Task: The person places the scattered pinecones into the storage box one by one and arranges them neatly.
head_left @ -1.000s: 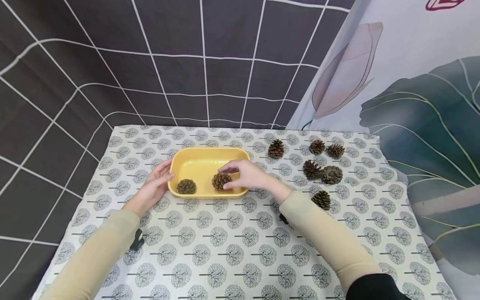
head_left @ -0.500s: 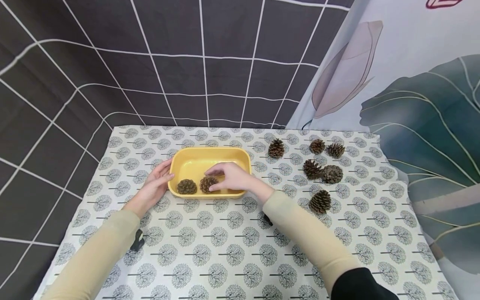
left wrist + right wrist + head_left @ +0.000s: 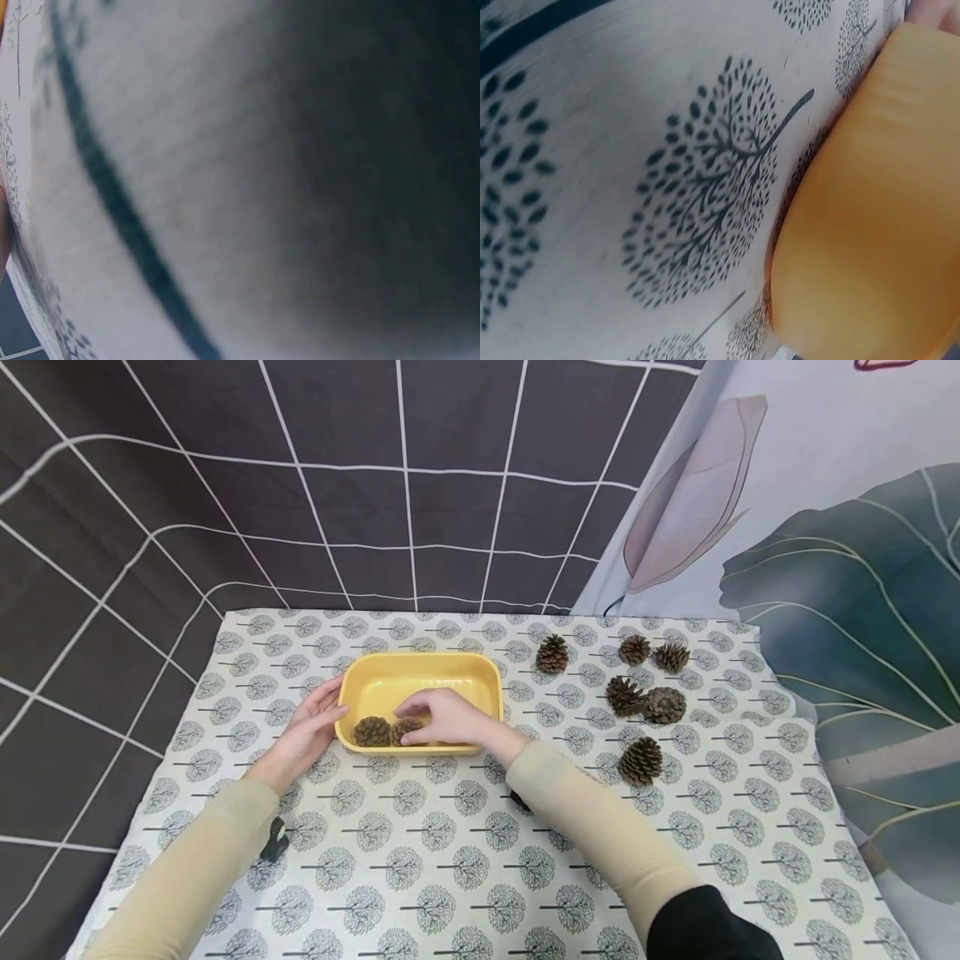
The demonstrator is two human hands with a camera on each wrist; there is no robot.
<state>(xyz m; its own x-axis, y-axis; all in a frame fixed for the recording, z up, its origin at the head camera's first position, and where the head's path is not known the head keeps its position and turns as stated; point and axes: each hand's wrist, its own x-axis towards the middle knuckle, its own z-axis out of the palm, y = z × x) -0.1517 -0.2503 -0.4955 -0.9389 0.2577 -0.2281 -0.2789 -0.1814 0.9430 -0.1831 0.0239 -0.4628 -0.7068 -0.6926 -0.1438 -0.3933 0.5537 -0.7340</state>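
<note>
In the head view a yellow plastic basin (image 3: 450, 668) stands on the patterned cloth. My left hand (image 3: 307, 728) touches the basin's left end, its fingers fairly straight and the thumb at the rim. Inside, a brown pine cone (image 3: 371, 732) lies near the front left corner. Just right of it my right hand (image 3: 444, 718) pinches a second pine cone (image 3: 403, 729), partly covered by the fingers. The two cones look close together or touching. The right wrist view has the basin's outer wall (image 3: 870, 195); the left wrist view is mostly blurred cloth.
Right of the basin several loose pine cones lie on the tablecloth (image 3: 510, 860): one alone at the back (image 3: 552, 654), a nearer upright cone (image 3: 641, 762), and a flatter cone (image 3: 664, 705) among others. A dark tiled backdrop (image 3: 360, 510) rises behind the table.
My right hand has moved left inside the basin, carrying the pine cone up beside the other one. My left hand has stayed at the basin's left end.
</note>
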